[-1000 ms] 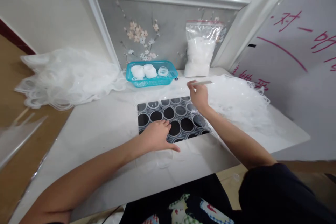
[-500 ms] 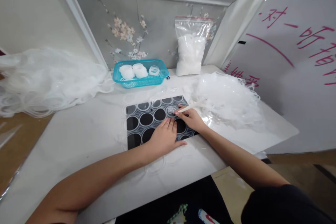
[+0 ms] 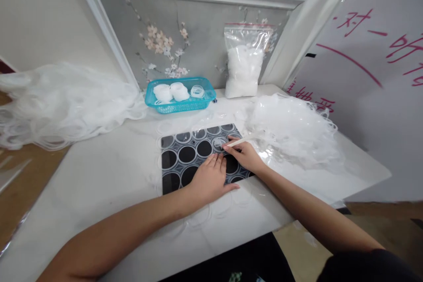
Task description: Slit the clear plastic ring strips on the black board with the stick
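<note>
A dark rectangular mat (image 3: pixel 187 154) patterned with black circles in pale outlines lies on the table. My left hand (image 3: pixel 209 177) rests flat on its front part, thumb spread to the right. In my right hand (image 3: pixel 243 153) a thin white stick (image 3: pixel 241 140) is held like a pen. Its lower end is at a pale, clear-looking patch (image 3: pixel 219 142) over one circle in the second row; what that patch is, I cannot make out. The fingers of the right hand are pinched round the stick and touch or hover just above the mat.
Beyond the mat stands a blue plastic basket (image 3: pixel 181 108) with bundles of white rings. Behind it leans a zip bag (image 3: pixel 244 70) of white material. Piles of white rings lie at right (image 3: pixel 291 130) and left (image 3: pixel 66 105). A whiteboard with red writing (image 3: pixel 373 141) borders the right side.
The view has shifted slightly, so everything sits a little lower and further right. Both hands keep nearly the same place on the mat, and the stick remains at the same circle.
</note>
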A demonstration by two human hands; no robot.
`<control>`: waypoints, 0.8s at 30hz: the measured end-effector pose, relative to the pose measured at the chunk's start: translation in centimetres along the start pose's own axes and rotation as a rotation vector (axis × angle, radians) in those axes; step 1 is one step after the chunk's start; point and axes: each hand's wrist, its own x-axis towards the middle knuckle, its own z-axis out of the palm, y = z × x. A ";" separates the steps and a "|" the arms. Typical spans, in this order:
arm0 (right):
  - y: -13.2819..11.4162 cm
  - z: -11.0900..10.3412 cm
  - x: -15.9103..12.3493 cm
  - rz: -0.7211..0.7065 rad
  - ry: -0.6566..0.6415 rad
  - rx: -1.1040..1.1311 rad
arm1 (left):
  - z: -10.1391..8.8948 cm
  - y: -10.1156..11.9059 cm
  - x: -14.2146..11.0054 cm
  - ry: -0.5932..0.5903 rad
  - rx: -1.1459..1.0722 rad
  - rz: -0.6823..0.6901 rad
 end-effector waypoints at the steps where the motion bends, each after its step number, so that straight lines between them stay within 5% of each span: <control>1: 0.1 0.0 0.0 -0.001 0.004 0.000 | -0.1 0.0 0.0 -0.011 -0.005 -0.002; 9: 0.1 0.9 -1.4 -0.200 -0.038 -0.378 | -0.4 -0.2 0.1 -0.010 -0.110 -0.012; 13: -0.1 0.4 0.9 -0.369 -0.099 -0.670 | -1.3 -0.5 0.0 -0.012 -0.148 -0.014; 15: -0.1 -0.8 3.4 -0.290 0.023 -0.732 | -2.0 -0.8 -0.1 -0.038 -0.165 -0.033; 18: 0.5 -3.1 5.9 0.009 0.355 -0.664 | -3.2 -1.6 0.1 -0.082 -0.237 -0.044; 20: 1.1 -3.9 5.4 0.063 0.367 -0.572 | -3.8 -2.0 0.5 -0.087 -0.278 -0.049; 24: 2.0 -3.5 1.3 -0.011 0.175 -0.310 | -3.9 -1.4 2.3 -0.027 -0.210 0.022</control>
